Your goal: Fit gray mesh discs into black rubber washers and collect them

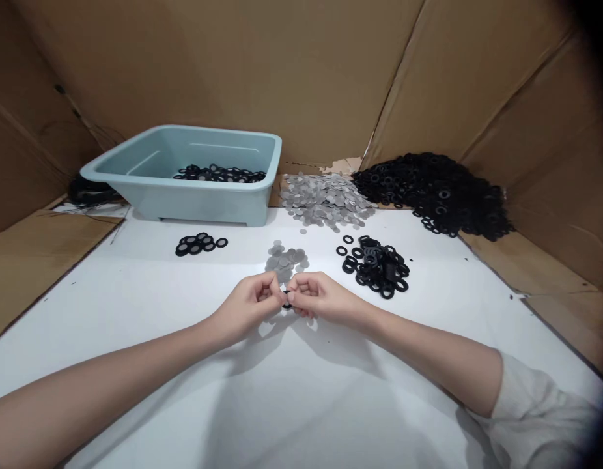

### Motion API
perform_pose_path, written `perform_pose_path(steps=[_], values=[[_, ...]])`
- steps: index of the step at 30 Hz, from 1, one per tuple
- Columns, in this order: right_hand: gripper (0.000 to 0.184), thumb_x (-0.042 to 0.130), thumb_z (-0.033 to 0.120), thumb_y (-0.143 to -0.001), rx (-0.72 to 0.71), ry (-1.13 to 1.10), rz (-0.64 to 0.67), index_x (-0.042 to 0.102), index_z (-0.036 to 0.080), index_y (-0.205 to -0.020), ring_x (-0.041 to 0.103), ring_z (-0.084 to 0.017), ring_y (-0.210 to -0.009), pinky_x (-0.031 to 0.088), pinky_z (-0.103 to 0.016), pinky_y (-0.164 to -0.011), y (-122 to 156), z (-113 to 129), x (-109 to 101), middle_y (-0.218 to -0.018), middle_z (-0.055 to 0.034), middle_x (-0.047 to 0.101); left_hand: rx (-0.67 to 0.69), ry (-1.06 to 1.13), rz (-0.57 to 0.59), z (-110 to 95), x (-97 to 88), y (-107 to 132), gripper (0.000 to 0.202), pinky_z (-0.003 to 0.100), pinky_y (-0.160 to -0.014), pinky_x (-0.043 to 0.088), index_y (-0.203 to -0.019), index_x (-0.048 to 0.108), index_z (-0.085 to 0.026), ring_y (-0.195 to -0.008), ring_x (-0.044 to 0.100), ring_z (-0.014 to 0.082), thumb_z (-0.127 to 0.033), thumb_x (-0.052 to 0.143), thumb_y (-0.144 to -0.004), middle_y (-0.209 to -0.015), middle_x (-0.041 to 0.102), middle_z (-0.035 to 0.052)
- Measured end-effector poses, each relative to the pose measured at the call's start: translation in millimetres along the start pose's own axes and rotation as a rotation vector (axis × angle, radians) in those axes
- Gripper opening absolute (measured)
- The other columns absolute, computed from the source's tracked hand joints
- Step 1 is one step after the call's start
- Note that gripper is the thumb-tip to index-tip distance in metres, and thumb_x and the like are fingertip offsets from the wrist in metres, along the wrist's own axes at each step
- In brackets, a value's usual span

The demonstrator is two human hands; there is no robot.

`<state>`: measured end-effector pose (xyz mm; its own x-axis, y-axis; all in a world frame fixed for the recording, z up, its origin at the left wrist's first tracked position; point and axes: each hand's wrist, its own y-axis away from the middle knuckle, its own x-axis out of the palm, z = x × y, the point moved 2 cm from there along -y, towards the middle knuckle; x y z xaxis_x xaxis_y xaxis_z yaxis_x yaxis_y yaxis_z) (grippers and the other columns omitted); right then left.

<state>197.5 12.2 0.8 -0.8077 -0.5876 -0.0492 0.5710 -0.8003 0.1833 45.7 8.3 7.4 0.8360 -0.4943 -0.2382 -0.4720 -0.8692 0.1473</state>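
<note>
Between my fingertips, just above the white tabletop, is a small black ring [287,302]. My left hand [255,304] pinches its left side with thumb and finger; my right hand [316,298] pinches the right side. Whether a disc sits inside the ring is hidden by my fingers. Right behind my hands lies a small pile of grey discs [286,260]. To the right of it is a loose heap of black rings [379,267]. On the left rests a cluster of black rings with grey discs in them [198,244].
A light blue plastic tub [204,202] at the back left holds many disc-filled rings. Beside it are a larger heap of grey discs [325,197] and a big mound of black rings [438,189]. Cardboard walls [233,65] enclose the back and sides of the white tabletop [135,306].
</note>
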Motion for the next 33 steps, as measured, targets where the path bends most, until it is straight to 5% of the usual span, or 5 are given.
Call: perform_pose_path(steps=[18, 22, 33], values=[[0.028, 0.063, 0.039, -0.071, 0.021, -0.113, 0.024, 0.049, 0.015, -0.066, 0.048, -0.007, -0.045, 0.038, -0.019, -0.046, -5.8, -8.4, -10.3, -0.052, 0.0024, 0.054, 0.014, -0.146, -0.052, -0.6, -2.5, -0.2, 0.035, 0.021, -0.048, 0.028, -0.063, 0.041, -0.016, -0.05, 0.035, 0.0084, -0.04, 0.033, -0.087, -0.056, 0.04, -0.0039], [0.028, 0.063, 0.039, -0.071, -0.001, -0.101, 0.034, 0.049, 0.015, -0.066, 0.049, -0.008, -0.045, 0.038, -0.02, -0.045, -6.4, -9.0, -9.2, -0.053, 0.002, 0.054, 0.02, -0.168, -0.01, 2.2, -2.0, 1.1, 0.029, 0.021, -0.047, 0.025, -0.069, 0.042, -0.017, -0.05, 0.034, 0.0083, -0.042, 0.042, -0.084, -0.057, 0.039, -0.0048], [0.023, 0.06, 0.035, -0.073, -0.071, -0.116, -0.082, 0.051, 0.014, -0.069, 0.049, -0.007, -0.049, 0.041, -0.021, -0.052, -4.1, -2.7, -3.3, -0.055, 0.002, 0.053, 0.004, -0.014, -0.01, 3.6, -2.5, -0.5, 0.025, 0.02, -0.045, 0.02, -0.062, 0.036, -0.017, -0.047, 0.028, 0.0065, -0.029, 0.047, -0.081, -0.05, 0.033, -0.0075]])
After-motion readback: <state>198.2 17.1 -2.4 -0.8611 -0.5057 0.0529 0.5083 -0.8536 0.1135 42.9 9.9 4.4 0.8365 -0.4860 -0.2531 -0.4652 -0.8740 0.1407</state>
